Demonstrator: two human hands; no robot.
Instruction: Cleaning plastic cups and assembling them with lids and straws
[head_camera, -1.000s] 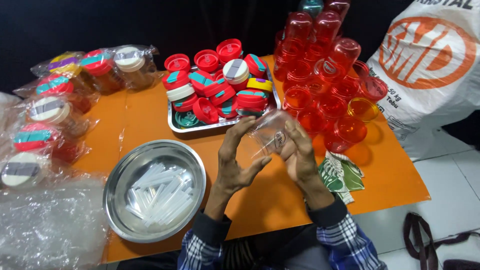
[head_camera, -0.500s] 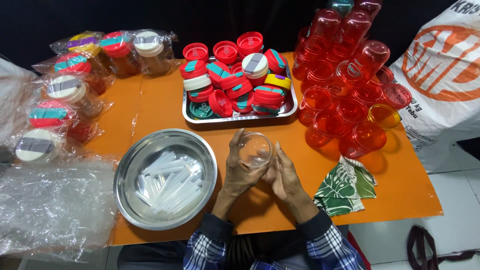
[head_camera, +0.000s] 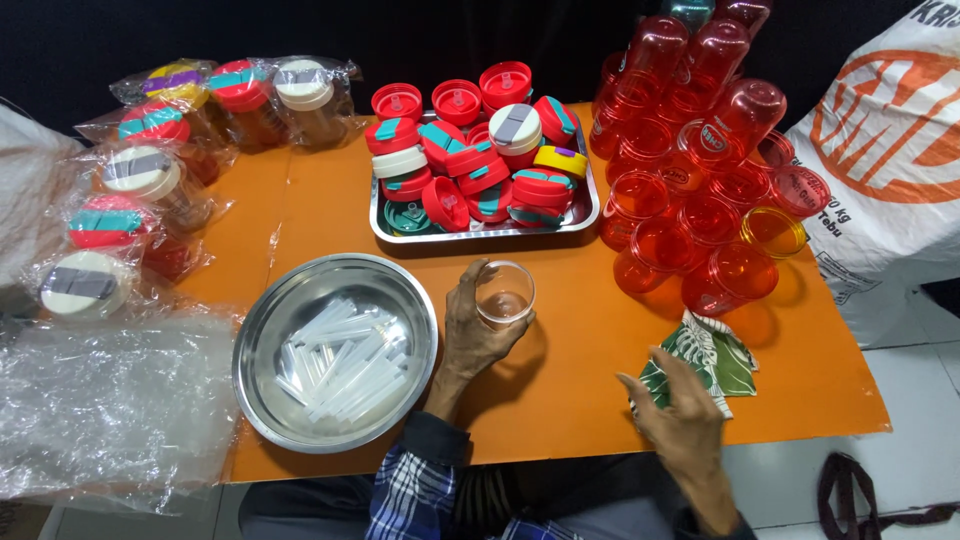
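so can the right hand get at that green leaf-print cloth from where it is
Probably yes. The right hand hovers open just at the near edge of the green leaf-print cloth, which lies flat on the orange table with nothing between them.

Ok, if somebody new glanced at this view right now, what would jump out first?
Probably the heap of red transparent cups piled at the table's far right, then the metal tray of red, teal and white lids beside it. In front, the left hand grips a clear cup standing on the orange table, next to a round steel bowl of clear straws, while the right hand hovers over a leaf-patterned cloth.
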